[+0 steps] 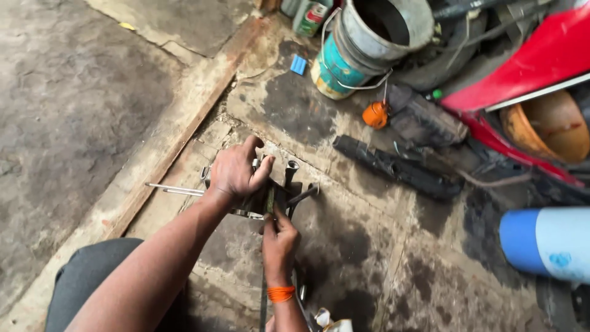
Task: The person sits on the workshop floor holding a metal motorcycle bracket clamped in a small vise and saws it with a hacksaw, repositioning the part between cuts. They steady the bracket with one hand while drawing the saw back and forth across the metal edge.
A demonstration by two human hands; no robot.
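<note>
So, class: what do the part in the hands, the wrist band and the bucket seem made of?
Part: likely metal, dull grey and greasy, with thin bright rods sticking out.
Band: probably thread or cord, matte orange, wound in strands on the right wrist.
Bucket: seemingly metal, grey with a worn, rolled rim.

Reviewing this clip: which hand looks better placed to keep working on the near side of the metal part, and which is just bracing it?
Likely the right hand: its fingertips sit at the near edge of the metal part. The left hand lies spread over the part's top, seemingly bracing it against the stained floor.
</note>
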